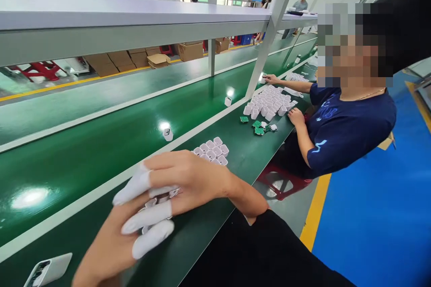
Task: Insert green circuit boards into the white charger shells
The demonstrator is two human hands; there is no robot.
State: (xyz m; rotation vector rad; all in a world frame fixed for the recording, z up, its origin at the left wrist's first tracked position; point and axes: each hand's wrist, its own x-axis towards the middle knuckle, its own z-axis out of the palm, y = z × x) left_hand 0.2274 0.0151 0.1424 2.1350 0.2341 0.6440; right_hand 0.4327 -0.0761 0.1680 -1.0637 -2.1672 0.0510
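Note:
My right hand (188,179) reaches in from the right with white finger covers on its fingertips. It overlaps my left hand (111,237), which comes up from the lower left and also wears finger covers. The fingers of both hands are curled together. Small white, shiny-edged pieces (150,204) show in the gaps between them, mostly hidden, and I cannot tell their kind. Just beyond my right hand stands a block of small white open-topped plastic cases (210,150). Left of my left hand lies a white case (55,269) with dark parts showing in its open end.
A green conveyor belt (101,161) runs past the bench, carrying spaced white cases (167,134). A co-worker (350,121) sits at the right, one hand at the belt, beside piled white cases (269,101) and green circuit boards (258,128). A shelf (134,31) spans above.

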